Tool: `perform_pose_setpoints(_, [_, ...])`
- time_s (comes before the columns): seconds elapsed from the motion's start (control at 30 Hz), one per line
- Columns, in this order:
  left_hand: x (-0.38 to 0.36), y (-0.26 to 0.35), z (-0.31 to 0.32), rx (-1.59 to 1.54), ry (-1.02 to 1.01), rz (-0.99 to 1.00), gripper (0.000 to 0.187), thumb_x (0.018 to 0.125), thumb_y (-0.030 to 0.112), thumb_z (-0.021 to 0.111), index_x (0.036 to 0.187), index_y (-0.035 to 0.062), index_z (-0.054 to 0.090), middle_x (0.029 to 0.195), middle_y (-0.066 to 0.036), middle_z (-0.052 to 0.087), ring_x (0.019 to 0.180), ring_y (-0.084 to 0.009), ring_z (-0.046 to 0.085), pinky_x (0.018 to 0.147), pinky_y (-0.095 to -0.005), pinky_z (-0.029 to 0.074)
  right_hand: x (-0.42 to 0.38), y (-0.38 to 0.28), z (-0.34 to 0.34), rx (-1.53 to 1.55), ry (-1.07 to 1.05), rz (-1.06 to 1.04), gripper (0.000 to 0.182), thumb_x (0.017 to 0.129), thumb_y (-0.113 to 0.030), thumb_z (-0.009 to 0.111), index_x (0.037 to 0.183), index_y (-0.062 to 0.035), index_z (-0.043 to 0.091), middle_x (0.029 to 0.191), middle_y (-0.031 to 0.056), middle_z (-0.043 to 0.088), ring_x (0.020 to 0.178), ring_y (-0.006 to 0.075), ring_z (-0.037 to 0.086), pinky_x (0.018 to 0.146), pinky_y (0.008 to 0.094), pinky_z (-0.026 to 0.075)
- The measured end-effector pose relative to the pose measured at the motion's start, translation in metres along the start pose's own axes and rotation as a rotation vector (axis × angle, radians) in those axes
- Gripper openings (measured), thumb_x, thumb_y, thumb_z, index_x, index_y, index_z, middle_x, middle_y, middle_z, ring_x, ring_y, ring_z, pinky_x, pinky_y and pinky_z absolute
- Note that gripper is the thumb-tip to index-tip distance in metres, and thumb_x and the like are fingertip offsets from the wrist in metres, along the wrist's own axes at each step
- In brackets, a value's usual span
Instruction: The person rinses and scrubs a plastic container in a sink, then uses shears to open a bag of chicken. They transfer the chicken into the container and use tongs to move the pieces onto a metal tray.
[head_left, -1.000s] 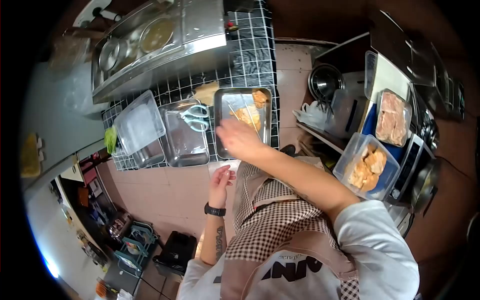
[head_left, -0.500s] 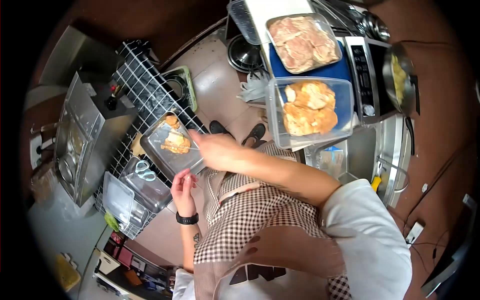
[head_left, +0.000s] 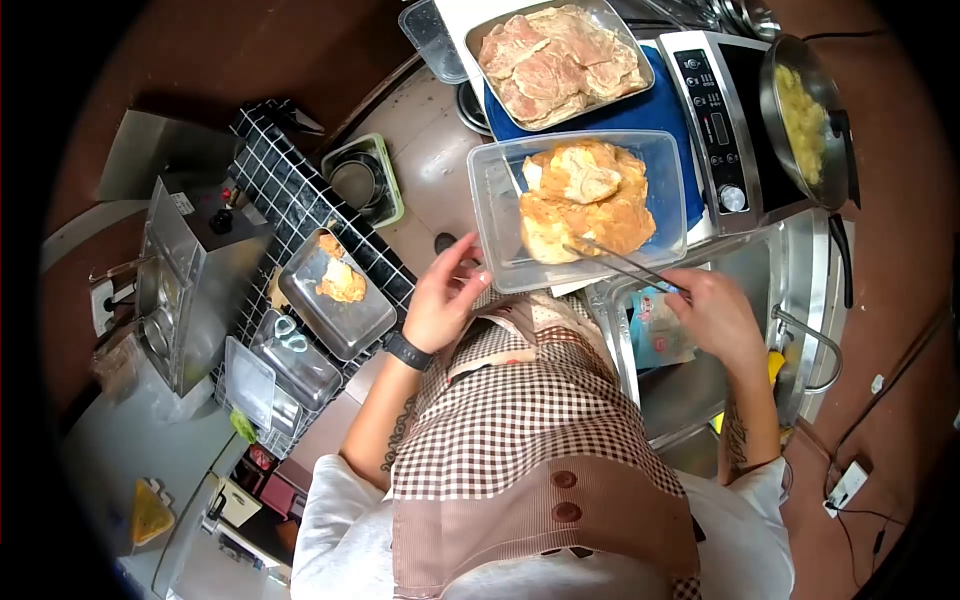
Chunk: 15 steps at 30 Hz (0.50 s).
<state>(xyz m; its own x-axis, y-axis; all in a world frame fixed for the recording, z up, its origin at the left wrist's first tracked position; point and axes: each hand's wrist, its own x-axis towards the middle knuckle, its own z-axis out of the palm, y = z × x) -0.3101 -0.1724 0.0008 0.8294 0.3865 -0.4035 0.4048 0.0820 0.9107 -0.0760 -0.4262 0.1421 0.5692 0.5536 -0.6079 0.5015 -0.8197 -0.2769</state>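
My right hand [head_left: 718, 308] is closed around a pair of chopsticks [head_left: 640, 275], whose tips touch the orange marinated meat [head_left: 590, 200]. That meat lies in a clear plastic container [head_left: 668, 152]. At the container's lower left corner, my left hand [head_left: 443, 298] has its fingers apart and holds nothing. Beyond the container, a metal tray [head_left: 478, 88] holds paler raw meat [head_left: 560, 62]. To the left, on the wire rack, a second metal tray [head_left: 365, 325] holds a few orange meat pieces [head_left: 340, 280].
An induction cooker [head_left: 712, 130] and a pan [head_left: 835, 175] with yellow food stand at the right. Below them is a metal sink [head_left: 690, 400] with a faucet [head_left: 820, 350]. Blue scissors [head_left: 288, 335] lie in a container on the wire rack [head_left: 290, 180]. A green-rimmed basin [head_left: 390, 180] is behind.
My right hand has moved from the tray on the rack to the plastic container, chopsticks in hand. My left hand has moved up beside the container. The view has shifted.
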Motion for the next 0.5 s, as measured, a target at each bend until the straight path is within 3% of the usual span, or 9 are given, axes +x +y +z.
perform_pose_setpoints(0.17, [-0.005,0.005,0.008,0.154,-0.034,-0.018,0.071,0.093,0.003,0.066,0.156,0.0109,0.034,0.120,-0.007,0.061,0.088,-0.0097,0.062,0.079,-0.0249,0.052,0.039,-0.002,0.035,-0.026,-0.031,-0.190,0.019,0.088,-0.012,0.055,0.096,-0.0044,0.071,0.086,0.0204,0.069,0.088,0.0388,0.066,0.082,0.0486,0.052])
perform_pose_setpoints(0.3, [-0.006,0.007,0.005,0.172,-0.070,-0.015,0.071,0.092,0.004,0.067,0.155,0.0124,0.035,0.117,-0.008,0.063,0.085,-0.0105,0.063,0.078,-0.0253,0.053,0.017,-0.016,-0.002,-0.117,0.018,-0.127,0.019,0.086,-0.013,0.058,0.097,-0.0041,0.070,0.092,0.0220,0.069,0.090,0.0399,0.065,0.084,0.0493,0.051])
perform_pose_setpoints(0.33, [-0.003,0.007,0.001,0.188,-0.069,-0.002,0.071,0.092,0.006,0.068,0.154,0.0115,0.036,0.116,-0.008,0.063,0.086,-0.0113,0.064,0.077,-0.0260,0.053,0.012,-0.008,-0.013,0.004,-0.015,-0.114,0.026,0.085,-0.014,0.061,0.107,-0.0043,0.070,0.091,0.0212,0.069,0.085,0.0373,0.067,0.080,0.0458,0.053])
perform_pose_setpoints(0.5, [-0.001,-0.002,-0.002,0.172,-0.062,0.018,0.068,0.090,0.013,0.072,0.151,0.0082,0.041,0.114,-0.009,0.065,0.085,-0.0133,0.066,0.076,-0.0284,0.055,0.014,0.045,-0.030,0.326,-0.015,0.209,0.034,0.087,-0.015,0.068,0.118,-0.0026,0.068,0.080,0.0086,0.067,0.066,0.0177,0.063,0.059,0.0321,0.051])
